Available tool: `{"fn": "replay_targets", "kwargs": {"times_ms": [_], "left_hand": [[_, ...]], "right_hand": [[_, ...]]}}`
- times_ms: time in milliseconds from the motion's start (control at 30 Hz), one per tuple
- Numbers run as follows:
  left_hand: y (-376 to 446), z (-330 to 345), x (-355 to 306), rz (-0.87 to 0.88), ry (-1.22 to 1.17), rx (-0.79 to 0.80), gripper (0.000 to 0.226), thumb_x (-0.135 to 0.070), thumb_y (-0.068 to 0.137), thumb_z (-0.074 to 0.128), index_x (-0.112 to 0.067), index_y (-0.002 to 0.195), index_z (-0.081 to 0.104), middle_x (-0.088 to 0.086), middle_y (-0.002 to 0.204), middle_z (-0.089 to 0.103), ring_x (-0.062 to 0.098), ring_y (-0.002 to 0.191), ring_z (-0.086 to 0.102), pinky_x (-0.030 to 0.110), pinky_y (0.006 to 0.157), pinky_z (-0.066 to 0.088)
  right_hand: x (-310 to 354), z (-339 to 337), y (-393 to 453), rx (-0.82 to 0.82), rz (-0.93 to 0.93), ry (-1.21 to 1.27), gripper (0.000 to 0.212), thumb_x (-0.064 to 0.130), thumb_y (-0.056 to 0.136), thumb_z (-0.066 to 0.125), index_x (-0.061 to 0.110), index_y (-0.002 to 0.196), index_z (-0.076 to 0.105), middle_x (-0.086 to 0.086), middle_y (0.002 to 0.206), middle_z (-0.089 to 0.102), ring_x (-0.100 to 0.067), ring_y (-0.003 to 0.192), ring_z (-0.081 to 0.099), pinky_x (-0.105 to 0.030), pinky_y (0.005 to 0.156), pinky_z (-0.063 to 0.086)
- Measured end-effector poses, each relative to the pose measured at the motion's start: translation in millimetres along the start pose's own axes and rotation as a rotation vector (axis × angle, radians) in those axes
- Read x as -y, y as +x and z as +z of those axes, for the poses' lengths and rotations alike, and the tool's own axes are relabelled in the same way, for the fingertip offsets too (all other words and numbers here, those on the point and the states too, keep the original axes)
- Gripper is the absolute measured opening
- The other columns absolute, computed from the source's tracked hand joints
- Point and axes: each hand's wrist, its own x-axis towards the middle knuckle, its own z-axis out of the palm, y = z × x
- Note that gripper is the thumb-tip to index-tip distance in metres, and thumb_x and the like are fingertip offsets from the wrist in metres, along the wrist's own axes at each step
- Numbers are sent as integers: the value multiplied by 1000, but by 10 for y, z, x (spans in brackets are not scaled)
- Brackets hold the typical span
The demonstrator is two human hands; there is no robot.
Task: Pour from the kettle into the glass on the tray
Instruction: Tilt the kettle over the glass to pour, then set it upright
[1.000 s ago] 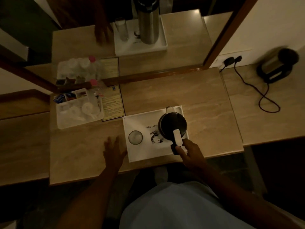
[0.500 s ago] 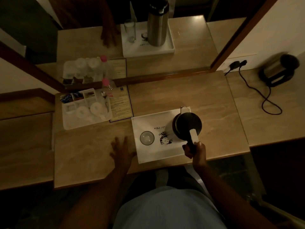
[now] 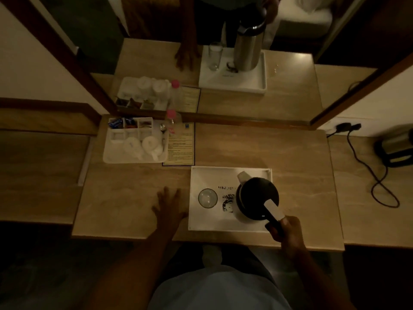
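A dim room holds a pale marble-patterned desk [image 3: 234, 151] set against a wood-framed mirror [image 3: 201, 52], with a white rectangular tray [image 3: 201, 224] near its front edge. On the tray, dark printed lettering too blurred to read lies between a clear drinking glass [image 3: 207, 198] standing at the left and a black-lidded steel kettle [image 3: 257, 196] at the right. The right hand [image 3: 288, 233] is wrapped around the kettle's handle, while the left hand [image 3: 168, 205] lies flat with fingers spread on the desk beside the tray.
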Motion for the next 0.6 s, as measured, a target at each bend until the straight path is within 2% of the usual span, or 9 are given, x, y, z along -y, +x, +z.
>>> {"fn": "replay_targets", "kwargs": {"times_ms": [100, 233, 367, 467, 600], "left_hand": [[2, -15, 19, -4, 10, 11, 99, -52, 97, 66, -35, 168, -2, 12, 174, -19, 40, 162, -14, 70, 126, 17], [8, -18, 38, 0, 20, 24, 101, -53, 97, 65, -33, 168, -4, 12, 174, -20, 40, 163, -14, 70, 126, 16], [18, -34, 59, 4, 34, 31, 102, -55, 96, 65, -34, 168, -3, 13, 174, -20, 39, 163, -14, 69, 126, 15], [33, -34, 84, -4, 2, 32, 99, -53, 97, 66, -36, 168, -1, 12, 174, -19, 38, 163, -15, 69, 126, 15], [42, -21, 108, -1, 18, 34, 97, -53, 98, 64, -37, 167, -2, 11, 174, -21, 38, 163, -16, 69, 126, 14]], "right_hand": [[255, -38, 20, 101, 17, -49, 59, 9, 95, 38, 28, 41, 52, 14, 38, 39, -1, 35, 29, -14, 41, 24], [462, -68, 94, 233, 45, -147, 52, 22, 95, 42, 18, 45, 56, 7, 40, 43, -9, 36, 32, -17, 41, 28], [628, -16, 231, 329, 58, -302, 54, 30, 94, 46, 17, 43, 56, 3, 37, 45, -12, 35, 37, -19, 43, 33], [725, 20, 320, 363, 98, -327, 51, 33, 91, 50, 12, 46, 61, 3, 36, 47, -10, 34, 41, -19, 42, 35], [821, 58, 400, 440, 125, -480, 57, 43, 94, 49, 16, 45, 61, 1, 38, 52, -8, 35, 46, -15, 44, 39]]}}
